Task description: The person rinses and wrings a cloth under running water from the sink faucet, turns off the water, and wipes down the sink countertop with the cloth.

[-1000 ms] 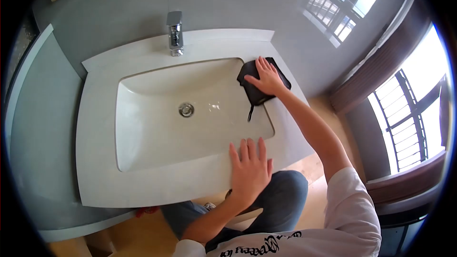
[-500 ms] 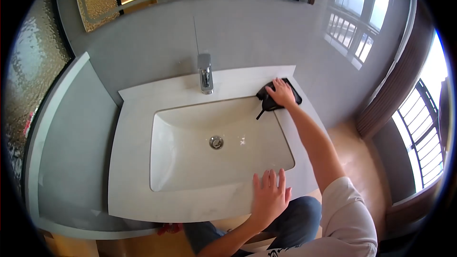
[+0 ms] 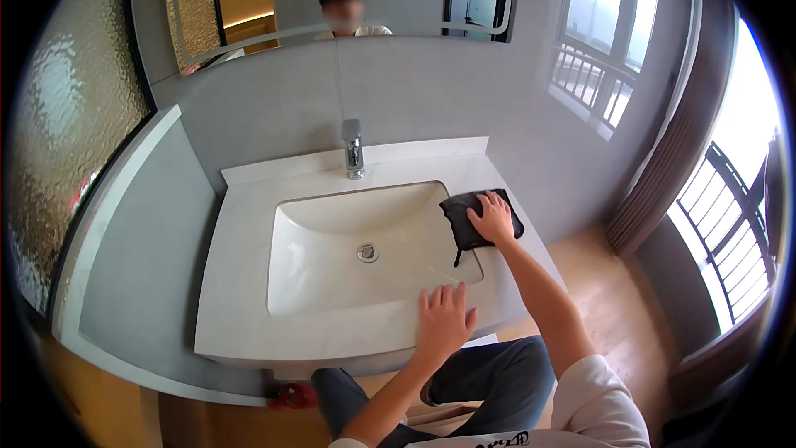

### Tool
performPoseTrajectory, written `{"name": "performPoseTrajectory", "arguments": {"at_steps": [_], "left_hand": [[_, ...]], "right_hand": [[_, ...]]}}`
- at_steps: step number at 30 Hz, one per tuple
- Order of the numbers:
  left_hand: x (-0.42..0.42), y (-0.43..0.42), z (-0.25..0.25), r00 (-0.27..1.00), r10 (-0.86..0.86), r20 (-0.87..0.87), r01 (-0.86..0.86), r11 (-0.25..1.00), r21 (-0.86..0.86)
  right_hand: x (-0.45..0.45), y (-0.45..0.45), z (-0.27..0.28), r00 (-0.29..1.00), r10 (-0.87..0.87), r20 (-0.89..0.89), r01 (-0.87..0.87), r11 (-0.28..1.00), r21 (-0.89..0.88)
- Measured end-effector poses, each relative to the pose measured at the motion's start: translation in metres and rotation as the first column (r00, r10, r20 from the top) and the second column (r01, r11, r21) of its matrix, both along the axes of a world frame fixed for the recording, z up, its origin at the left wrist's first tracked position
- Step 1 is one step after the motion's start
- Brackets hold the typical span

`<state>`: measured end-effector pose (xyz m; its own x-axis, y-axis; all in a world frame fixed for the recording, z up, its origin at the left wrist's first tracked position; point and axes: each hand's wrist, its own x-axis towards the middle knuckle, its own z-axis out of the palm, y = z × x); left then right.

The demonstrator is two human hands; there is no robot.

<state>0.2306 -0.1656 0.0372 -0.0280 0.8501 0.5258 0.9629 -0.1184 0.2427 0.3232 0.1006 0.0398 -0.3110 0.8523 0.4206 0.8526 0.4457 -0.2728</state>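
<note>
At the far left, a textured glass panel [image 3: 75,99] stands beside a low grey partition [image 3: 133,232], which seems to screen off that side of the sink. The pale countertop [image 3: 236,299] runs rightward from it, its raised strip along the far edge probably there to keep water off the wall.

The white basin [image 3: 311,278] is set into the countertop, with the drain [image 3: 367,253] in its floor, where water can collect. The faucet [image 3: 354,153] stands upright behind the basin's far edge, placed so its flow would fall inside. A mirror [image 3: 398,0] hangs above it and shows a person's reflection.

The hands are apart. The left hand [image 3: 444,323] is palm down at the near edge of the countertop, right of the middle, with fingers spread towards the basin; it grips nothing, and its flat pose looks like light support for the body. Whether the whole palm bears on the surface, I cannot tell.

Farther right and farther back, the right hand [image 3: 497,217] lies spread over a black pouch-like item [image 3: 463,220]. The fingers are not closed around it; the palm and fingers cover its right part, which likely keeps it from sliding. The item lies flat at the basin's right side, partly on the countertop and partly overhanging the rim, and its thin strap [image 3: 458,257] dangles over the basin. That overhang makes the hand's position on the countertop side seem a sensible anchor. Its contents, if any, are hidden.
</note>
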Motion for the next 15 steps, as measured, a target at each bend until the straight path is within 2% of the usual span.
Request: {"name": "performPoseTrajectory", "arguments": {"at_steps": [10,12,15], "left_hand": [[0.001,0.004,-0.002,0.999,0.026,-0.032,-0.023,0.997,0.072],[0.001,0.002,-0.005,1.0,0.002,-0.014,-0.003,1.0,-0.024],[-0.001,0.005,-0.011,1.0,-0.016,0.009,0.016,1.0,-0.002]], "right_hand": [[0.024,-0.052,0.001,0.999,0.024,0.026,-0.023,0.999,-0.03],[0.027,-0.061,0.0,0.999,0.025,0.027,-0.025,0.999,-0.024],[0.033,-0.076,-0.004,0.999,0.033,0.02,-0.032,0.999,-0.006]]}}
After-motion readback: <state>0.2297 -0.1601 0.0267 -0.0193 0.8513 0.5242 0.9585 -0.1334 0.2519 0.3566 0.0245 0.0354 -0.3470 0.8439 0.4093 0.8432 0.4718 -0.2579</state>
